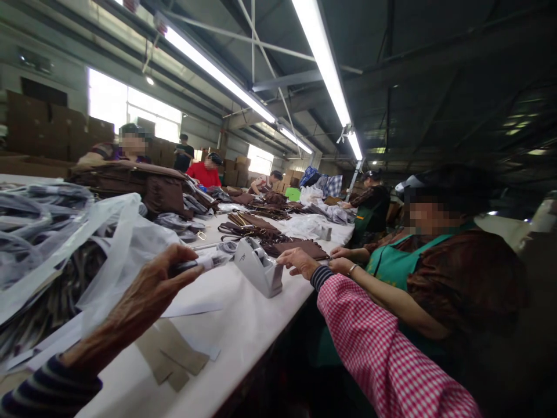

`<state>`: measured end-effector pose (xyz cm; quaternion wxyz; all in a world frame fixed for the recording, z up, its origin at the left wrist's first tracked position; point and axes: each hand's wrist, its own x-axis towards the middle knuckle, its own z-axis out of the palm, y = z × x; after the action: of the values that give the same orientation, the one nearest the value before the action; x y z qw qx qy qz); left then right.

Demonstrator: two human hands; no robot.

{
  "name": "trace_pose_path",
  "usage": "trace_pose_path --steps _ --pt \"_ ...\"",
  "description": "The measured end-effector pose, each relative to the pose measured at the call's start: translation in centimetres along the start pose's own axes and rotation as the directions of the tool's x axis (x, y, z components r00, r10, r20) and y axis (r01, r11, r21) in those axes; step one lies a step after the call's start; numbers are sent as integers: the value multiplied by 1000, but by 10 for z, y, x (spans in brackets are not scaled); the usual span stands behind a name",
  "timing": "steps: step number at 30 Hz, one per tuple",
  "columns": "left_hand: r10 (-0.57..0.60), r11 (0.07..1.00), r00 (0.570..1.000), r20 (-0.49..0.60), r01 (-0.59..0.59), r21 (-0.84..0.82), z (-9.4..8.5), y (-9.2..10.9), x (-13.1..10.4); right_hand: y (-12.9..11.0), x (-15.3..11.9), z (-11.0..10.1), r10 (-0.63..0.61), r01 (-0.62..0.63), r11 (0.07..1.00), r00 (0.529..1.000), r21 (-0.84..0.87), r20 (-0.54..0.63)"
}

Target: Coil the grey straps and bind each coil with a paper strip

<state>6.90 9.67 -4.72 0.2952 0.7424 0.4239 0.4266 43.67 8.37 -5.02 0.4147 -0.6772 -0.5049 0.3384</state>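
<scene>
My left hand point(163, 281) is closed on a dark strap point(185, 266), its far end covered in clear plastic wrap point(216, 259). Just beyond that wrap, a grey tape dispenser point(257, 268) stands on the white table point(226, 334). At its front edge is my right hand point(298, 264), fingertips pinched where the tape leaves the dispenser; the clear tape itself is hard to make out. A flat brown piece point(304, 248) lies behind my right hand, near a co-worker's hands point(342, 261).
Plastic-wrapped straps point(39, 215) and a clear plastic sheet point(130, 249) heap at left. Beige strips point(174, 351) lie in front. Brown bags point(148, 188) are piled farther back. A co-worker in a green apron point(389, 261) is close on my right; several others work along the table.
</scene>
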Motion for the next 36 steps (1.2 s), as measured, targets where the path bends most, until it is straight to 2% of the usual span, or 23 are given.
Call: trace_pose_path --steps 7,12,15,18,22,27,30,32,34,36 --pt "-1 1000 1000 -28 0 -16 0 -6 2 7 0 14 31 -12 983 994 185 -102" --pt "-1 997 1000 -31 -1 -82 -1 -6 2 26 -20 21 19 48 935 983 352 -183" --pt "-7 990 999 -38 1 -141 -1 -6 2 41 -32 28 38 39 917 982 398 -185" --pt "-22 981 999 -41 13 -194 2 -7 2 51 -32 36 57 21 919 981 394 -185" --pt "-26 963 1000 -8 23 -268 9 -7 -1 52 -24 40 23 64 945 965 321 -260" --pt "33 922 998 -46 -48 -384 16 0 -4 54 -37 41 -7 62 982 956 181 -293" --pt "51 913 997 -58 -70 -403 19 6 -6 46 -61 57 -67 113 978 966 178 -248" --pt "72 920 996 -57 -88 -381 22 8 -8 30 -79 76 -123 168 961 971 221 -203" --pt "85 929 994 -65 -103 -356 27 9 -11 6 -97 99 -170 209 921 975 328 -144" --pt "113 939 991 -78 -132 -317 32 9 -13 -20 -112 122 -205 184 781 978 596 -34"
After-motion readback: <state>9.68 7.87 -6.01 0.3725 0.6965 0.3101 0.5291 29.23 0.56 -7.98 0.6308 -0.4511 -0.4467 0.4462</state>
